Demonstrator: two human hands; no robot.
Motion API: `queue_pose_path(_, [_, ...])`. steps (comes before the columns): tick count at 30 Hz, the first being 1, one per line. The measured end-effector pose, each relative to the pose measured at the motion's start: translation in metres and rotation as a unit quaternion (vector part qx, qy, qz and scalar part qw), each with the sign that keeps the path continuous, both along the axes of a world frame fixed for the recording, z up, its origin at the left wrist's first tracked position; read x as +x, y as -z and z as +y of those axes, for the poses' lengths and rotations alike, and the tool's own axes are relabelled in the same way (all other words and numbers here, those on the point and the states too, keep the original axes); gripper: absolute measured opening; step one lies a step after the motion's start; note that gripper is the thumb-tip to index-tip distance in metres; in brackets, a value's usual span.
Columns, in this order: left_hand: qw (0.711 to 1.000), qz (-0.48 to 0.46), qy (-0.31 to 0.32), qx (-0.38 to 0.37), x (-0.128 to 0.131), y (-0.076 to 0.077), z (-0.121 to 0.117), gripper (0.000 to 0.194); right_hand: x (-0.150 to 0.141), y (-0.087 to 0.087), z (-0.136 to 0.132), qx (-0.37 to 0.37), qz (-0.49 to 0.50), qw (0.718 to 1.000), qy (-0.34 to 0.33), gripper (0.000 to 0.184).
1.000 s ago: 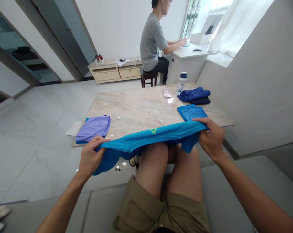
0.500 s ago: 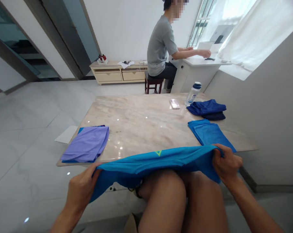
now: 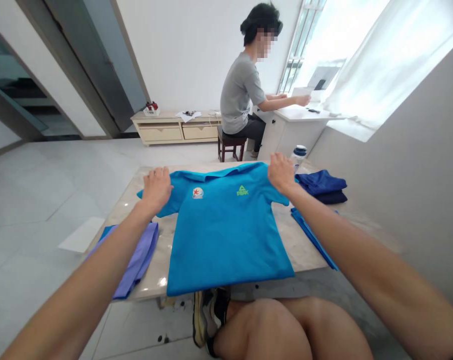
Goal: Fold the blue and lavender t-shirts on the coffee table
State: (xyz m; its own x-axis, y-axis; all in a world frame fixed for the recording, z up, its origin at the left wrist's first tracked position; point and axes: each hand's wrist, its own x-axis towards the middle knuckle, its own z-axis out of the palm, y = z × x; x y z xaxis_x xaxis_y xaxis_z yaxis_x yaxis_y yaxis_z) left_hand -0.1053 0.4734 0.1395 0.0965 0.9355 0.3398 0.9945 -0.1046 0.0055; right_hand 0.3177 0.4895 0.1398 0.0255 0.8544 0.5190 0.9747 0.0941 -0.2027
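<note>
A bright blue short-sleeved shirt [image 3: 226,240] is spread front side up on the marble-patterned table [image 3: 166,272]. Its collar points away from me and its hem hangs over the near edge. On the chest are a round badge and a green-yellow logo. My left hand [image 3: 157,189] is closed on the shirt near the left sleeve, and my right hand [image 3: 282,173] grips the right shoulder. Folded purple cloth [image 3: 142,255] lies beneath my left forearm, with blue cloth under it. Folded blue cloth [image 3: 312,237] lies partly hidden behind my right forearm.
Dark blue folded clothes [image 3: 324,185] and a clear bottle [image 3: 298,157] stand at the far right of the table. Beyond it, a person in a grey shirt [image 3: 237,92] sits on a stool [image 3: 232,142] at a white desk [image 3: 297,115]. A low cabinet [image 3: 161,134] lines the wall.
The shirt went from a bunched strip stretched over my knees to lying spread on the table. Both hands moved forward, away from me, and closer together, still holding it.
</note>
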Motion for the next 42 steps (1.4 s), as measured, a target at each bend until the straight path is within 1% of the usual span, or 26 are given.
queue_pose_path(1, [1.0, 0.002, 0.012, -0.006, 0.014, 0.024, -0.009, 0.06, -0.019, 0.023, -0.011, -0.006, 0.0, 1.0, 0.0, 0.043])
queue_pose_path(2, [0.998, -0.003, 0.05, -0.022, 0.026, 0.052, -0.022, 0.062, -0.036, 0.05, -0.026, -0.021, -0.004, 1.0, -0.012, 0.045])
queue_pose_path(3, [0.995, -0.012, 0.089, -0.043, 0.037, 0.083, -0.038, 0.062, -0.052, 0.08, -0.044, -0.042, -0.01, 0.999, -0.03, 0.048])
queue_pose_path(4, [0.991, -0.025, 0.112, -0.063, 0.045, 0.113, -0.055, 0.061, -0.064, 0.11, -0.063, -0.081, -0.024, 0.995, -0.05, 0.053])
queue_pose_path(5, [0.989, -0.037, 0.117, -0.082, 0.051, 0.141, -0.072, 0.063, -0.073, 0.139, -0.082, -0.121, -0.031, 0.991, -0.052, 0.057])
queue_pose_path(6, [0.987, -0.049, 0.111, -0.102, 0.054, 0.165, -0.087, 0.064, -0.079, 0.164, -0.099, -0.158, -0.031, 0.986, -0.045, 0.061])
queue_pose_path(7, [0.986, -0.061, 0.102, -0.116, 0.055, 0.185, -0.098, 0.066, -0.081, 0.184, -0.113, -0.192, -0.03, 0.98, -0.036, 0.065])
queue_pose_path(8, [0.985, -0.072, 0.092, -0.126, 0.055, 0.199, -0.106, 0.069, -0.081, 0.2, -0.123, -0.216, -0.024, 0.976, -0.024, 0.068])
queue_pose_path(9, [0.985, -0.081, 0.083, -0.131, 0.053, 0.209, -0.11, 0.071, -0.079, 0.21, -0.128, -0.232, -0.019, 0.972, -0.014, 0.07])
queue_pose_path(10, [0.985, -0.089, 0.076, -0.13, 0.052, 0.215, -0.111, 0.073, -0.075, 0.217, -0.13, -0.241, -0.015, 0.97, -0.009, 0.072])
queue_pose_path(12, [0.985, -0.097, 0.067, -0.123, 0.049, 0.217, -0.105, 0.074, -0.067, 0.222, -0.125, -0.242, -0.015, 0.97, -0.011, 0.073])
queue_pose_path(15, [0.987, -0.1, 0.055, -0.114, 0.05, 0.214, -0.087, 0.073, -0.058, 0.221, -0.109, -0.234, -0.021, 0.972, -0.018, 0.073])
queue_pose_path(18, [0.988, -0.096, 0.048, -0.11, 0.055, 0.212, -0.074, 0.073, -0.056, 0.218, -0.098, -0.233, -0.026, 0.972, -0.014, 0.074])
queue_pose_path(20, [0.988, -0.09, 0.047, -0.113, 0.057, 0.212, -0.071, 0.073, -0.056, 0.217, -0.096, -0.238, -0.03, 0.971, -0.014, 0.074])
queue_pose_path(22, [0.988, -0.084, 0.048, -0.118, 0.059, 0.211, -0.075, 0.073, -0.056, 0.216, -0.098, -0.247, -0.033, 0.968, -0.015, 0.074])
queue_pose_path(25, [0.989, -0.076, 0.048, -0.119, 0.059, 0.211, -0.091, 0.073, -0.054, 0.215, -0.111, -0.254, -0.033, 0.967, -0.012, 0.073])
queue_pose_path(28, [0.99, -0.069, 0.046, -0.11, 0.059, 0.213, -0.114, 0.072, -0.049, 0.218, -0.132, -0.245, -0.03, 0.969, -0.012, 0.072])
queue_pose_path(31, [0.99, -0.067, 0.048, -0.113, 0.058, 0.215, -0.14, 0.07, -0.043, 0.221, -0.16, -0.247, -0.028, 0.968, -0.022, 0.072])
queue_pose_path(34, [0.988, -0.067, 0.044, -0.13, 0.057, 0.214, -0.164, 0.07, -0.038, 0.219, -0.194, -0.268, -0.03, 0.963, -0.025, 0.073])
queue_pose_path(36, [0.987, -0.063, 0.041, -0.143, 0.058, 0.211, -0.178, 0.071, -0.036, 0.214, -0.218, -0.28, -0.032, 0.959, -0.033, 0.075])
queue_pose_path(39, [0.984, -0.043, 0.047, -0.165, 0.06, 0.204, -0.199, 0.072, -0.03, 0.202, -0.247, -0.291, -0.029, 0.954, -0.068, 0.077])
queue_pose_path(40, [0.983, -0.037, 0.051, -0.17, 0.061, 0.201, -0.207, 0.073, -0.025, 0.196, -0.253, -0.291, -0.021, 0.954, -0.077, 0.072])
queue_pose_path(41, [0.983, -0.034, 0.057, -0.173, 0.061, 0.199, -0.216, 0.072, -0.019, 0.191, -0.256, -0.287, -0.001, 0.955, -0.073, 0.064])
queue_pose_path(42, [0.983, -0.037, 0.062, -0.171, 0.059, 0.197, -0.227, 0.072, -0.01, 0.185, -0.256, -0.281, 0.027, 0.958, -0.052, 0.055])
